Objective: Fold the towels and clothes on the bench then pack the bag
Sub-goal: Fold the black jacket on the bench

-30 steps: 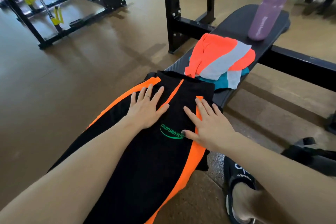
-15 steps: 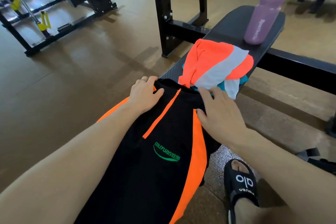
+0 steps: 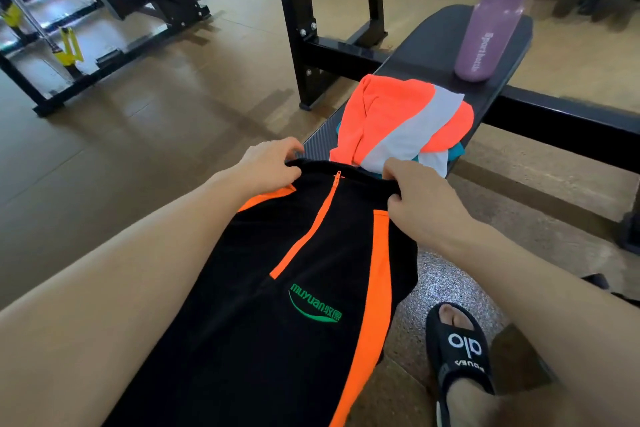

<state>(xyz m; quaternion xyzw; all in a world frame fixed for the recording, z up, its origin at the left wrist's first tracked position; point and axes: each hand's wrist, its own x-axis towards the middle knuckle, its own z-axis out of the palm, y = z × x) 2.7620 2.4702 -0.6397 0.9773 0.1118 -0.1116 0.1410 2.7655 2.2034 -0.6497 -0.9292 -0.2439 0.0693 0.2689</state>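
Black garment point(image 3: 277, 288) with orange side panels, an orange zip line and a green "muyuan" logo lay spread lengthwise over the near end of the bench point(image 3: 433, 42), its lower part running out of view at the bottom edge and its right side hanging past the bench's right edge above the speckled floor point(image 3: 440, 284). Left hand point(image 3: 266, 166), at the garment's far left corner, gripped the collar edge with curled fingers, the thumb lying on top of the fabric. Right hand point(image 3: 415, 198), at the garment's far right corner, likewise pinched the collar edge, its fingers bent under the cloth. The collar was slightly raised between the two hands.

Just beyond the collar, toward the middle of the bench, lay a loose pile of clothes point(image 3: 405, 125): an orange and white piece on top, with teal and white cloth showing beneath it at the bench's right edge. The pile touched or nearly touched the garment's collar; which could not be told. Farther on, near the far end of the bench, a purple water bottle point(image 3: 491, 21) with a white cap stood upright, apart from the pile. A foot in a black slide sandal point(image 3: 457, 354) rested on the floor to the right of the bench's near end.
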